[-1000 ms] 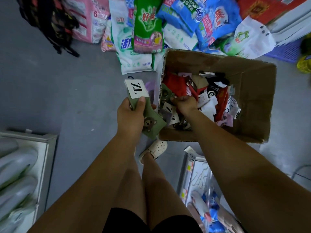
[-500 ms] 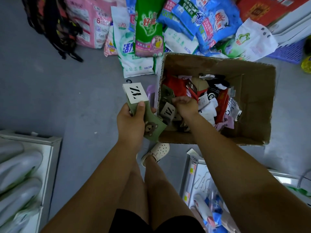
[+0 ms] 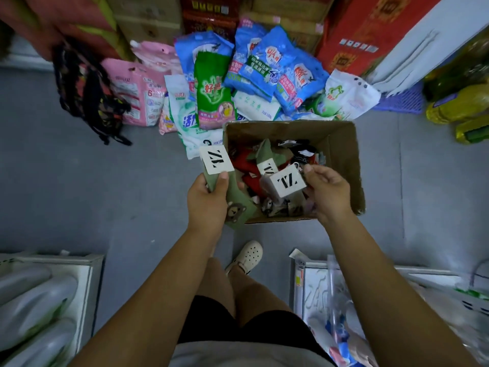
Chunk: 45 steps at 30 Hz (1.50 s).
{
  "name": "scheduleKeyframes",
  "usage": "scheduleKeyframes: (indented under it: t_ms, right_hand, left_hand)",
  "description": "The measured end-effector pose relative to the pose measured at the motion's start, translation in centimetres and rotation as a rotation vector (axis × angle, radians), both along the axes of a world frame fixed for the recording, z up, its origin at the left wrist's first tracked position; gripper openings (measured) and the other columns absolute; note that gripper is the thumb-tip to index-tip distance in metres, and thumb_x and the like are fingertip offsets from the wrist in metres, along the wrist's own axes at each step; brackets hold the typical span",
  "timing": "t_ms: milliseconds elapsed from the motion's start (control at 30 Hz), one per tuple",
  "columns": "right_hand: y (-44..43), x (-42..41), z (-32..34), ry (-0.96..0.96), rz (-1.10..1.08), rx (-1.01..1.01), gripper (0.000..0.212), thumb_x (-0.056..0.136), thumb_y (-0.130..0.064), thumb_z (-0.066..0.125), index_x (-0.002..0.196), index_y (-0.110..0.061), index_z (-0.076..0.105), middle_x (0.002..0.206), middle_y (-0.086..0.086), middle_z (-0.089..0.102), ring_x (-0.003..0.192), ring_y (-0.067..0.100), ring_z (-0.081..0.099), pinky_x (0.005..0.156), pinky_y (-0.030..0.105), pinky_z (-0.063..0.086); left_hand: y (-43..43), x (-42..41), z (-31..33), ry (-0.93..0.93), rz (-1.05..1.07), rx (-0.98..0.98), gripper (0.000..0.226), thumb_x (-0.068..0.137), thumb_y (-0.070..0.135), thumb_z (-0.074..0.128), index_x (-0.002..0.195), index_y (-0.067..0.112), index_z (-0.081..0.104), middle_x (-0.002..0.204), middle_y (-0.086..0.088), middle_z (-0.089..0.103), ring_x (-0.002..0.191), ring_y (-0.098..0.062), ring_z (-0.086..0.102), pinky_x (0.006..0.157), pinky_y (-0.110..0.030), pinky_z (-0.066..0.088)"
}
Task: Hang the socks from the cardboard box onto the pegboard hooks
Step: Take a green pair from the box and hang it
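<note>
Head view, the only one available: this looks like the collecting stage, with nothing hung as far as I can see. Left hand (image 3: pixel 209 200) is clenched round a green pair (image 3: pixel 236 207) with a bear motif, thumb on top just below its white card label (image 3: pixel 216 159). That pair is out of the box, held just beside the box's left wall. Right hand (image 3: pixel 328 192) is over the cardboard box (image 3: pixel 342 154), fingers curled, pinching a second pair (image 3: pixel 287 184) by the edge of its white card. Can't tell whether the fabric under that card is free of the pile. Loose socks (image 3: pixel 244 161) in the box are red, green, black and white, a heap covering the bottom, so most of the job is ahead. Pegboard and hooks are not in frame, so the count of hung pairs is unknown. Around: detergent bags (image 3: pixel 213 91) piled on the floor behind the box, a white clog (image 3: pixel 247 256) in front of it. Judgement: two pairs in hand, zero confirmed on hooks. Left to do: carry them to the board, hang each pair, repeat until the box is empty.
</note>
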State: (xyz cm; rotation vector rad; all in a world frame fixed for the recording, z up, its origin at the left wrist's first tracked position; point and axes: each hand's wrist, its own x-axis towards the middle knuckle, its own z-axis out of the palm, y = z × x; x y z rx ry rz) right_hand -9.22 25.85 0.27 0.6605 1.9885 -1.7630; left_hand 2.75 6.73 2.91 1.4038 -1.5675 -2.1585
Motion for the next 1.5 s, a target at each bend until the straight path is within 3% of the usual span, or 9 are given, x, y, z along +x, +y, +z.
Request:
scheduleKeyframes:
  t_ms: [167,333,500,733,933,1000,1167,1333,1500]
  right_hand:
    - [3.0,1.6,6.3,0.096,0.04,-0.034,0.007,0.099,-0.02,0.065,0.098,-0.013,0.065,0.077,-0.008,0.076,0.079,0.008,0.074,0.06,0.022,0.057]
    - [5.0,5.3,12.7,0.238,0.124,-0.024,0.009,0.095,-0.014,0.067,0.087,-0.015,0.064,0.077,0.004,0.076,0.071,0.018,0.073,0.059,0.033,0.06]
    - [5.4,10.5,17.0,0.308,0.071,0.023,0.007,0.094,-0.015,0.068,0.088,-0.013,0.066,0.075,0.003,0.076,0.07,0.014,0.071,0.059,0.027,0.056]
    - [6.1,20.2,20.0,0.407,-0.325,-0.059,0.007,0.083,-0.018,0.074,0.078,-0.023,0.074,0.078,0.005,0.076,0.067,0.015,0.069,0.063,0.027,0.057]
    - [7.1,29.8,18.9,0.405,-0.686,0.015,0.011,0.091,-0.006,0.07,0.084,-0.014,0.069,0.075,0.003,0.076,0.063,0.011,0.069,0.056,0.022,0.054]
    - [7.5,33.0,18.6,0.405,-0.829,0.025,0.015,0.092,-0.007,0.069,0.081,-0.018,0.071,0.076,0.003,0.076,0.063,0.013,0.069,0.057,0.025,0.055]
    - [9.1,41.5,18.7,0.429,-1.174,0.067,0.013,0.092,-0.01,0.071,0.08,-0.014,0.069,0.074,0.003,0.076,0.062,0.014,0.068,0.056,0.027,0.055]
    - [11.6,50.8,19.1,0.436,-1.392,-0.021,0.015,0.094,-0.024,0.068,0.09,-0.01,0.067,0.084,0.005,0.077,0.076,0.019,0.073,0.067,0.033,0.061]
    - [14.8,63.4,20.2,0.356,-1.314,0.053,0.026,0.088,-0.035,0.074,0.093,-0.01,0.073,0.099,0.017,0.076,0.09,0.026,0.072,0.086,0.046,0.061]
  left_hand:
    - [0.5,-1.3,3.6,0.053,-0.172,-0.021,0.012,0.101,0.026,0.062,0.108,0.024,0.071,0.094,0.001,0.08,0.088,-0.018,0.076,0.071,-0.029,0.061]
    - [0.8,-3.0,7.4,0.145,-0.526,-0.023,0.015,0.098,0.028,0.066,0.112,0.03,0.072,0.1,0.013,0.079,0.093,-0.007,0.075,0.081,-0.025,0.059]
    - [2.0,-3.8,10.5,0.198,-0.886,-0.034,0.017,0.099,0.026,0.065,0.114,0.032,0.071,0.106,0.013,0.077,0.093,0.0,0.073,0.078,-0.015,0.058]
    - [6.0,-0.2,13.1,0.332,-1.278,0.014,0.015,0.103,0.025,0.057,0.109,0.026,0.071,0.087,0.016,0.078,0.079,0.001,0.074,0.061,-0.011,0.054]
    - [10.5,4.5,13.2,0.284,-1.668,0.051,0.016,0.101,0.036,0.058,0.105,0.035,0.074,0.105,0.013,0.078,0.1,-0.008,0.073,0.086,-0.027,0.058]
    - [12.4,6.6,13.4,0.267,-1.797,0.047,0.015,0.1,0.04,0.059,0.104,0.038,0.074,0.102,0.015,0.078,0.095,-0.008,0.074,0.084,-0.031,0.059]
    - [17.9,13.2,14.1,0.287,-2.124,0.137,0.018,0.091,0.021,0.074,0.109,0.022,0.072,0.102,0.006,0.079,0.091,-0.008,0.075,0.067,-0.016,0.054]
    - [24.0,21.2,14.3,0.362,-2.218,0.218,0.02,0.088,0.02,0.077,0.104,0.033,0.077,0.106,0.005,0.079,0.097,-0.011,0.075,0.071,-0.016,0.055]
    - [31.4,33.0,14.6,0.41,-2.219,0.279,0.026,0.088,0.03,0.075,0.113,0.034,0.073,0.114,0.005,0.077,0.107,-0.016,0.073,0.086,-0.03,0.056]
